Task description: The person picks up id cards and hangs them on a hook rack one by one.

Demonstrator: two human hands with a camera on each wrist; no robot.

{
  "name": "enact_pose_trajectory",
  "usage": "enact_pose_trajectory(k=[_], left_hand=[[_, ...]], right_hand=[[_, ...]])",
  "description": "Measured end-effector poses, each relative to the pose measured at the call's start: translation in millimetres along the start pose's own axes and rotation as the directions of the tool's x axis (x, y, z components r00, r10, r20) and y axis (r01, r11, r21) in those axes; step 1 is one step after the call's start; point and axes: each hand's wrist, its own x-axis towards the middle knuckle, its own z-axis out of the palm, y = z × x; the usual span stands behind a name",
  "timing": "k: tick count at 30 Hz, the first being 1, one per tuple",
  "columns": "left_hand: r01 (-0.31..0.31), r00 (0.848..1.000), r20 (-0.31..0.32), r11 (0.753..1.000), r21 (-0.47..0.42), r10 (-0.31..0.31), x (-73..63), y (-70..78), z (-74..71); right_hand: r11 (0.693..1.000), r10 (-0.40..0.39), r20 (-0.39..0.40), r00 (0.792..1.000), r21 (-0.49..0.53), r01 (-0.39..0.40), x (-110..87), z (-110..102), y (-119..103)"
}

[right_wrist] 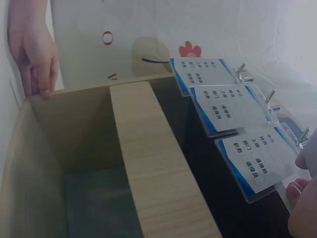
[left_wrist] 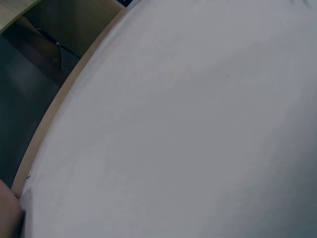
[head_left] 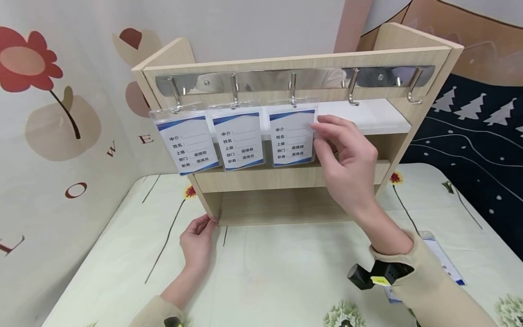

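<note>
Three clear-sleeved name badges hang side by side on the left hooks of a wooden desktop shelf (head_left: 286, 178): a left badge (head_left: 188, 145), a middle badge (head_left: 239, 144) and a third badge (head_left: 292, 143). My right hand (head_left: 347, 163) is at the third badge's right edge, its bent index fingertip touching it and the thumb apart. Down at the shelf's front left corner, my left hand (head_left: 198, 240) grips the side panel's lower edge with its fingertips. Only a sliver of the left hand (left_wrist: 10, 213) appears in the left wrist view.
A metal strip (head_left: 261, 81) carries several hooks, with the two right hooks (head_left: 353, 88) bare. More badges (head_left: 443, 259) lie on the patterned tablecloth (head_left: 269, 272), partly under my right sleeve. A printed curtain (head_left: 94, 190) hangs at the left.
</note>
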Motion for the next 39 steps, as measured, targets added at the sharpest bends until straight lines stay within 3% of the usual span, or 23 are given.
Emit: enact_pose_trajectory(k=[6,12,17,24,33,36,39], left_hand=[[-0.002,1.000,0.003,1.000,0.001,0.002,-0.2,1.2,0.2],[-0.005,1.000,0.004,1.000,-0.011,0.005,0.1,1.4,-0.2],[0.000,1.000,0.014,1.000,0.002,0.000,-0.7,2.4,-2.8],[0.004,1.000,0.008,1.000,0.010,-0.004,-0.5,1.8,-4.4],[0.009,1.000,0.006,1.000,0.002,-0.009,-1.3,1.7,-4.2],[0.016,1.000,0.009,1.000,-0.003,-0.016,-1.3,1.7,-3.2],[0.020,1.000,0.012,1.000,-0.004,-0.020,-1.4,2.1,-2.2]], right_hand=[[0.999,0.045,0.014,0.999,0.002,-0.045,-16.8,-19,-1],[0.996,0.081,0.124,0.989,-0.047,-0.076,-41.3,-41,5],[0.987,0.153,0.209,0.966,-0.070,-0.142,-66.8,-61,17],[0.964,0.266,0.292,0.919,-0.107,-0.245,-94.4,-86,27],[0.918,0.394,0.317,0.863,-0.180,-0.353,-120.5,-108,34],[0.888,0.452,0.339,0.825,-0.252,-0.384,-128.3,-116,37],[0.854,0.512,0.384,0.769,-0.327,-0.405,-133.3,-127,41]])
